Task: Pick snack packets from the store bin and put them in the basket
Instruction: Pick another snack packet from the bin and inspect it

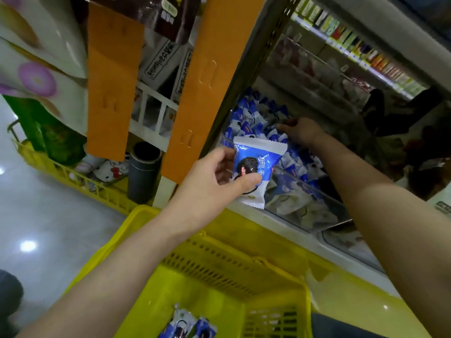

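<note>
- A blue-and-white snack packet [258, 164], printed with a dark round biscuit, is held in the air at the left end of the store bin [317, 201], overlapping its clear front wall.
- The left hand [212, 184] grips it. The thumb lies across the packet's front and the fingers [223, 167] curl at its left edge, clamped on the wrapper.
- The bin is heaped with more packets [253, 118] of the same blue-and-white kind, piled against the clear wall.
- The right hand [302, 132] reaches deep into the bin, back up, over the heap. Its fingers are sunk among the wrappers and blurred, so I cannot tell whether they are apart or closed on one.
- Below both forearms stands the yellow basket [219, 272], with perforated walls. Two packets [188, 325] of the same kind lie on its bottom, at the near edge of the view.
- Two orange panels [210, 81] hang left of the bin, with a dark cylinder [144, 172] standing between them low down.
- A second yellow basket [73, 172] sits further left on the glossy floor [36, 215], with a green bag [56, 142] in it.
- Shelves of coloured goods [353, 45] run along the upper right, blurred.
</note>
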### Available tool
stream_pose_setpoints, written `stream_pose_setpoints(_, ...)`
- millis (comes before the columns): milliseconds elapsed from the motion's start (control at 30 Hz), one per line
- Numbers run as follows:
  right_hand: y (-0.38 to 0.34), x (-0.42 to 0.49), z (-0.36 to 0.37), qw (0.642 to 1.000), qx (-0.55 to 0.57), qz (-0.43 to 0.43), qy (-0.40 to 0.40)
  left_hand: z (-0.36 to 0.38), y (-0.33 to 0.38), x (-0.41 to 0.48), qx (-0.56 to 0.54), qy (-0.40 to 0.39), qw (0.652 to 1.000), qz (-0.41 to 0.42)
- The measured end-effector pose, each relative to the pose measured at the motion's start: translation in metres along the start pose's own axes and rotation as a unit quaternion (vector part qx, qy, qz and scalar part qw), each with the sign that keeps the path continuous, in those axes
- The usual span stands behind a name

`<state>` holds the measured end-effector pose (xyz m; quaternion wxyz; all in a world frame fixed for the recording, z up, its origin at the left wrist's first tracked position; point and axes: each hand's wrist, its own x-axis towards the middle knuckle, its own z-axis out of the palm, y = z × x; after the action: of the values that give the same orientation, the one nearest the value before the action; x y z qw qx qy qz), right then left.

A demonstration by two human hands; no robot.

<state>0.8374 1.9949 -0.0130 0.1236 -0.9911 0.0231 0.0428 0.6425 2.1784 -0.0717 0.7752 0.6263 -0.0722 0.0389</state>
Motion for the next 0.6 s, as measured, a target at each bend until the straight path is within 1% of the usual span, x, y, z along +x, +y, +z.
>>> stream_pose_setpoints(100, 0.0, 0.002, -0.002, 0.998, 0.039, 0.04, -0.011, -0.001, -0.003, 0.0, -0.005, -0.003, 1.0, 0.003)
stream_pose_setpoints(167, -0.002, -0.001, -0.003, 0.997, 0.058, 0.054, -0.001, 0.0, -0.003, -0.001, -0.008, -0.002, 1.0, 0.006)
stream_pose_setpoints(233, -0.003, -0.006, -0.004, 0.995, 0.078, 0.041, 0.035, 0.002, -0.003, -0.003, -0.012, -0.003, 1.0, 0.001)
stream_pose_setpoints(300, -0.004, -0.015, -0.005, 0.989, 0.11, 0.006, 0.098, 0.005, -0.002, -0.006, -0.021, -0.003, 1.0, -0.01)
stream_pose_setpoints(333, -0.006, -0.022, -0.006, 0.98, 0.134, -0.019, 0.146, 0.007, -0.003, -0.008, -0.022, 0.002, 1.0, -0.013)
stream_pose_setpoints(400, -0.012, -0.04, -0.013, 0.949, 0.185, -0.078, 0.242, 0.013, -0.003, -0.013, -0.024, 0.016, 0.999, -0.02)
stream_pose_setpoints(467, -0.018, -0.064, -0.022, 0.918, 0.219, -0.121, 0.307, 0.019, -0.005, -0.018, -0.033, 0.027, 0.998, -0.036)
stream_pose_setpoints(533, -0.023, -0.094, -0.027, 0.891, 0.274, -0.168, 0.322, 0.026, -0.007, -0.023, -0.016, 0.03, 0.998, -0.052)
stream_pose_setpoints(600, -0.026, -0.133, -0.027, 0.873, 0.316, -0.213, 0.305, 0.032, -0.011, -0.029, 0.007, 0.036, 0.997, -0.065)
